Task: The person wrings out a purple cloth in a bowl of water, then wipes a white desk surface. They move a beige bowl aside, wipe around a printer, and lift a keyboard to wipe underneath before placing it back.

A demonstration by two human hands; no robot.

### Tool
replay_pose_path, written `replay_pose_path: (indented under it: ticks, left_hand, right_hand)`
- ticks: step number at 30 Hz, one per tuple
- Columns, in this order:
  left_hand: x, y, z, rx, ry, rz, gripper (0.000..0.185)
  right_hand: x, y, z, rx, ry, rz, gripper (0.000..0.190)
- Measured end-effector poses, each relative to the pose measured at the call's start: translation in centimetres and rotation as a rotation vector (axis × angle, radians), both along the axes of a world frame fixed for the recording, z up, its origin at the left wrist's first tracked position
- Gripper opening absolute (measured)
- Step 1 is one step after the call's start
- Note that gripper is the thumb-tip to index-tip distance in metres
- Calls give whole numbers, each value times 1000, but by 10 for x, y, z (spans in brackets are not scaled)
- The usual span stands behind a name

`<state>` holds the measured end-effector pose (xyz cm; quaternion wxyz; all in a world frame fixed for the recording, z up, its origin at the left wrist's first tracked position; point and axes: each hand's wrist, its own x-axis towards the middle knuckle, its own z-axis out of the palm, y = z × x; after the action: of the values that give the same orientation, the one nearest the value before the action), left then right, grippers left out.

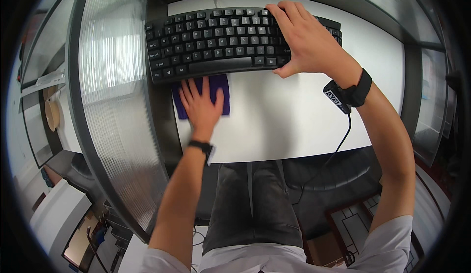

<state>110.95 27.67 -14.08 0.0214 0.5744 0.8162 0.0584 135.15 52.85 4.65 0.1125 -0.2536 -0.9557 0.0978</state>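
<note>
A black computer keyboard (220, 41) is held up over the white desktop (312, 126), its keys facing me. My right hand (309, 39) grips it near its right end, fingers over the far edge and thumb at the near edge. Below the keyboard's left part, my left hand (200, 105) lies flat with spread fingers on a folded purple cloth (224, 100). The cloth rests at the desktop's left side, its far part hidden by the keyboard.
A ribbed glass partition (117, 89) in a dark frame stands left of the desktop, and another glass panel (430, 103) is at the right. A cabled device (336, 96) is strapped to my right wrist. A black padded seat (331, 173) lies at the near edge.
</note>
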Motion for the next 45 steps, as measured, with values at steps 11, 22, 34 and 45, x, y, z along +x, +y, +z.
replay_pose_path:
  ticks: [11,22,34,45]
  left_hand:
    - [55,-158,25,-180,-156,23,79]
    - [-16,23,-4,2,-100,28,71]
    - [-95,189,40,182,407,-325,80]
    - [-42,99,-4,2,-15,-16,68]
  right_hand:
    - [-5,-2,4,65,41,23,112]
    - [-7,-4,9,8,56,13,113]
    - [-5,1,6,82,73,10,111]
    - [-9,1,17,62,34,-29,117]
